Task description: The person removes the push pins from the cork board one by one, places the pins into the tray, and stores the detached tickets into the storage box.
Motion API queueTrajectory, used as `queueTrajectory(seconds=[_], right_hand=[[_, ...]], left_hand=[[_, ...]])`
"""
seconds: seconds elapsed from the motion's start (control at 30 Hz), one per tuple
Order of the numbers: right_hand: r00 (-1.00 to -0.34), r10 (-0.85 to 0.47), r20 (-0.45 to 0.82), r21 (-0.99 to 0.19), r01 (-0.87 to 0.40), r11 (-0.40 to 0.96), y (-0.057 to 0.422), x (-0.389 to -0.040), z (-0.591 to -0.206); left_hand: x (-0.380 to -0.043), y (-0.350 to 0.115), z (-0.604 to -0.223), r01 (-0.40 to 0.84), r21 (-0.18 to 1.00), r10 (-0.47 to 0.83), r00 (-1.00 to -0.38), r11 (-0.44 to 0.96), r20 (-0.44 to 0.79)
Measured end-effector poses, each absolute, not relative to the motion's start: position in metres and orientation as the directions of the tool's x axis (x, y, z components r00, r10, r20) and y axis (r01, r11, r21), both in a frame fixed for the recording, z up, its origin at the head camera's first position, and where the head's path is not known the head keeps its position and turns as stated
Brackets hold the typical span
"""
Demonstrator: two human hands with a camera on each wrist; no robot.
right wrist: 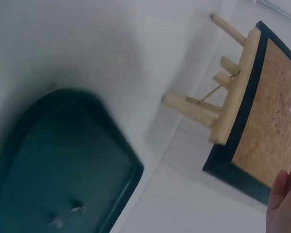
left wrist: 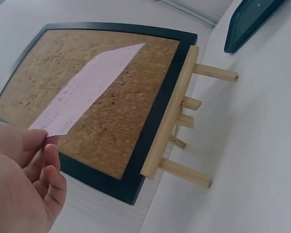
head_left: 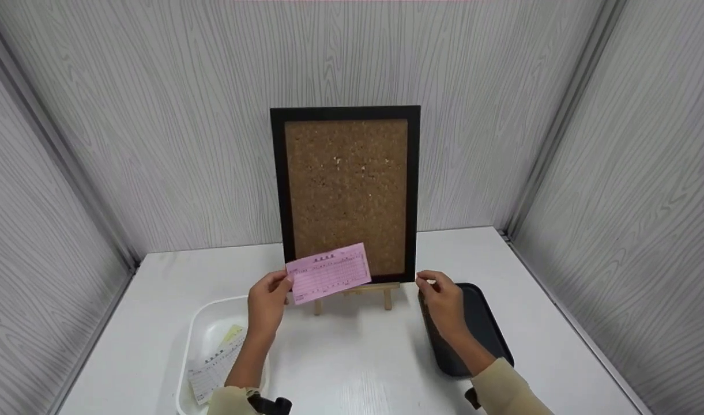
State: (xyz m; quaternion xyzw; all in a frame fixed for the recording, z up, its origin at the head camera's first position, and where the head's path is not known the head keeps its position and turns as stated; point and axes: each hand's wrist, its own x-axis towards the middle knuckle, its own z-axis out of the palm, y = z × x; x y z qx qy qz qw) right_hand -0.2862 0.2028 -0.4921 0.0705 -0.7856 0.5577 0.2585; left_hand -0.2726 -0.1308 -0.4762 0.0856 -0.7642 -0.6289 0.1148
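Note:
Between thumb and fingers, my left hand (head_left: 268,300) pinches the left end of a pink paper slip (head_left: 328,274) printed with a table. The slip is tilted, its right end raised, and overlaps the lower part of a framed cork board (head_left: 349,190). In the left wrist view the slip (left wrist: 89,90) stands out in front of the cork. My right hand (head_left: 444,302) is by the board's lower right corner, above the black tray's near-board end. Its thumb and forefinger pinch what looks like a tiny pin, mostly hidden by the fingertips.
The board leans on a small wooden easel (head_left: 388,298). At the left, a white bin (head_left: 193,334) holds several paper slips (head_left: 213,369), white and yellow. A black tray (head_left: 481,323) lies at the right, with small pin-like pieces (right wrist: 77,208) in it. Panel walls enclose the white table (head_left: 340,369).

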Motion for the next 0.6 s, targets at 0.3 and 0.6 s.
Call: queueTrajectory(seconds=[0.3, 0.6], right_hand=[[-0.908, 0.168, 0.384, -0.872, -0.297, 0.388, 0.268, -0.285, -0.530], [-0.937, 0.148, 0.316, -0.831, -0.198, 0.520, 0.302, -0.276, -0.543]], left_hand=[[-0.225, -0.172, -0.484, -0.055, 0.972, -0.391, -0.920, 0.227, 0.039], [-0.194, -0.205, -0.494, -0.193, 0.951, -0.524, -0.851, 0.240, -0.040]])
